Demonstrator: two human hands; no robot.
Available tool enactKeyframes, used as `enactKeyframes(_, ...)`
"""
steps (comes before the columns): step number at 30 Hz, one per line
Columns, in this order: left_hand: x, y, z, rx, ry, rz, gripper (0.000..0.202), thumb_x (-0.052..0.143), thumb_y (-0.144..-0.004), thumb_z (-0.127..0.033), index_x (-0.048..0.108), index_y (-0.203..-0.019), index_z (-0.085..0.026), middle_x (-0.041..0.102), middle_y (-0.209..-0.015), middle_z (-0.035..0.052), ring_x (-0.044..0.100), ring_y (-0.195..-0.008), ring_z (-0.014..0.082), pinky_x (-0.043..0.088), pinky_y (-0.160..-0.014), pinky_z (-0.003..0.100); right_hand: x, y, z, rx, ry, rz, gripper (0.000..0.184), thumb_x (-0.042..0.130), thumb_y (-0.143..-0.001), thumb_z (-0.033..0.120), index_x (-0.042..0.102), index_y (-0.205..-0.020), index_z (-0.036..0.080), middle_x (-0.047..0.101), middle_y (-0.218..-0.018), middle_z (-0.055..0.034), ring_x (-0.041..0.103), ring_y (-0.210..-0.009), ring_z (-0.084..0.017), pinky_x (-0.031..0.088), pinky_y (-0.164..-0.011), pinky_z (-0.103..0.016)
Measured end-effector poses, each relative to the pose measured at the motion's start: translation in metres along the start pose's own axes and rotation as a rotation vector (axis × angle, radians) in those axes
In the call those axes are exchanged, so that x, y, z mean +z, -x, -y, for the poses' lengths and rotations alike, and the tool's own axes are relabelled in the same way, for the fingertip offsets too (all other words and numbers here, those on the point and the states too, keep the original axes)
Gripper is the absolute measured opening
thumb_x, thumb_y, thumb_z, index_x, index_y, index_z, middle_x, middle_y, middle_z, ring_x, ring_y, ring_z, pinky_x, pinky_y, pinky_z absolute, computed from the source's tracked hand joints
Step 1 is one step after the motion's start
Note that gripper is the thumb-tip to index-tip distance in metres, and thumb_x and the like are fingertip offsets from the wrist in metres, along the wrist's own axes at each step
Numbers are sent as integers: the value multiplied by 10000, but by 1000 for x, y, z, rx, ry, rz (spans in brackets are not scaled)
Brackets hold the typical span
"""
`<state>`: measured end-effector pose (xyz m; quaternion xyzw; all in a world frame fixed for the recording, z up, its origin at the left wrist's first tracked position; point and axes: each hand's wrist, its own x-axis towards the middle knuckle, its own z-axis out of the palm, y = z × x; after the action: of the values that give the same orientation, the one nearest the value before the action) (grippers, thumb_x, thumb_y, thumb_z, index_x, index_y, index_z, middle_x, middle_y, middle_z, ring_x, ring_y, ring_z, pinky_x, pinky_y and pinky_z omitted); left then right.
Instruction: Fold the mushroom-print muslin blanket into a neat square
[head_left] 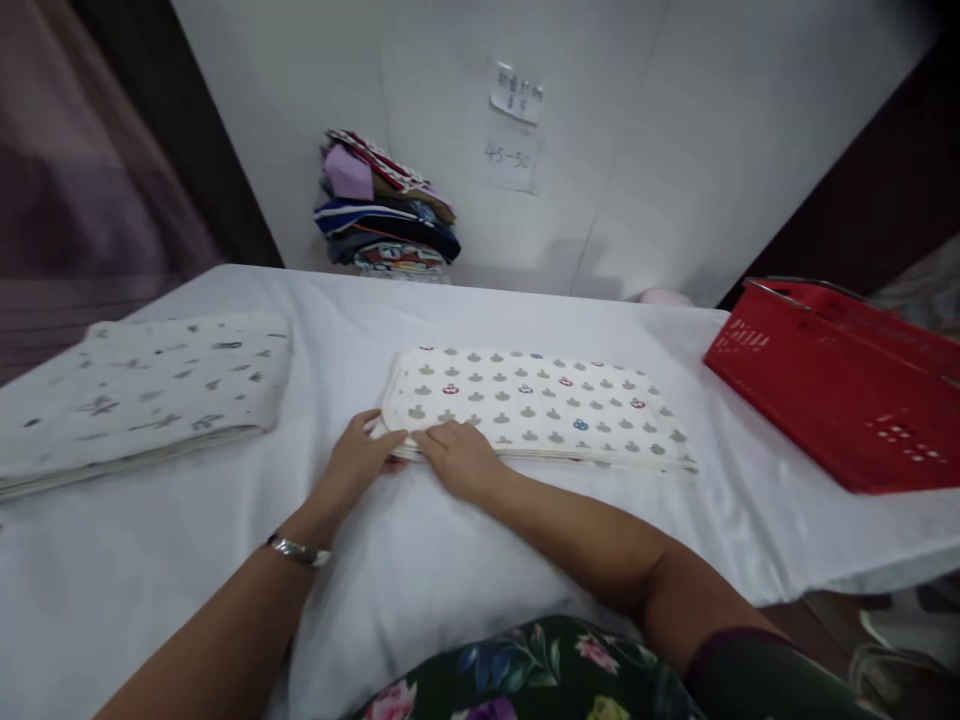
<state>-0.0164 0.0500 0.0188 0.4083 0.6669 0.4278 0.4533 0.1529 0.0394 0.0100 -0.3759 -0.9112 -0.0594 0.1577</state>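
Observation:
A folded white cloth with small grey and coloured prints lies flat in the middle of the white-covered table. My left hand pinches the cloth's near left corner, fingers curled around its edge. My right hand rests palm-down on the same near edge, just right of the corner, fingers lying flat on the fabric. A metal watch sits on my left wrist.
A second folded printed cloth lies at the table's left. A red plastic basket sits tilted at the right edge. A stack of folded coloured clothes stands against the white back wall, below paper notes.

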Motion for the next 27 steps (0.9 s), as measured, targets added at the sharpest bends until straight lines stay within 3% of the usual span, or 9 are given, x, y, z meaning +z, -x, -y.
enactKeyframes(5,-1,1,-3,-22,-57,4,709,736,-660,-266,422,-1290,-177,607,-1104,142,641,-597,135,548,-515,247,-16,62,-43,-21,-13,19,342,368,-950,185,462,-1276,143,556,-1230,-112,475,-1103,-218,406,-886,-380)
enactKeyframes(11,-9,4,-5,65,-332,23,742,689,-672,-421,401,-1313,-182,653,-967,107,617,-526,151,517,-505,275,-58,171,-112,172,65,-6,357,397,-943,245,486,-1286,197,548,-1272,-110,475,-1187,-252,414,-959,-467)
enactKeyframes(15,-19,9,-10,233,-686,-14,653,616,-702,-555,489,-1232,-195,643,-1026,118,647,-714,230,506,-590,313,-75,221,-131,283,106,-20,359,412,-932,252,528,-1265,185,534,-1284,-153,493,-1180,-284,432,-951,-445)
enactKeyframes(18,-19,15,-13,506,-925,-130,549,564,-753,-550,550,-1161,-182,601,-1122,146,589,-971,317,496,-723,394,-77,231,-129,304,105,-79,370,420,-927,245,511,-1280,179,545,-1267,-166,498,-1173,-295,436,-939,-471)
enactKeyframes(20,-12,19,-14,740,-995,-143,430,543,-801,-471,584,-1115,-179,578,-1168,142,531,-1076,315,455,-845,429,-76,226,-123,284,77,-119,369,432,-921,241,501,-1280,191,557,-1252,-150,496,-1173,-289,438,-931,-493)
enactKeyframes(23,9,27,-14,1035,-1000,57,302,529,-838,-376,622,-1056,-189,587,-1167,117,506,-1112,275,382,-956,434,-75,204,-110,226,15,-130,329,439,-923,244,526,-1240,223,580,-1225,-111,492,-1172,-262,427,-934,-482)
enactKeyframes(25,25,31,-15,1142,-995,219,267,522,-849,-344,630,-1040,-192,594,-1156,107,507,-1100,263,370,-960,434,-75,187,-104,201,-28,-101,291,431,-930,237,553,-1194,222,592,-1196,-95,508,-1135,-240,425,-922,-448)
enactKeyframes(27,38,33,-18,1186,-1006,310,240,496,-866,-306,631,-1032,-197,601,-1127,98,515,-1065,251,385,-929,421,-73,172,-99,190,-59,-63,266,415,-936,224,575,-1149,214,599,-1166,-87,525,-1078,-222,424,-896,-414)
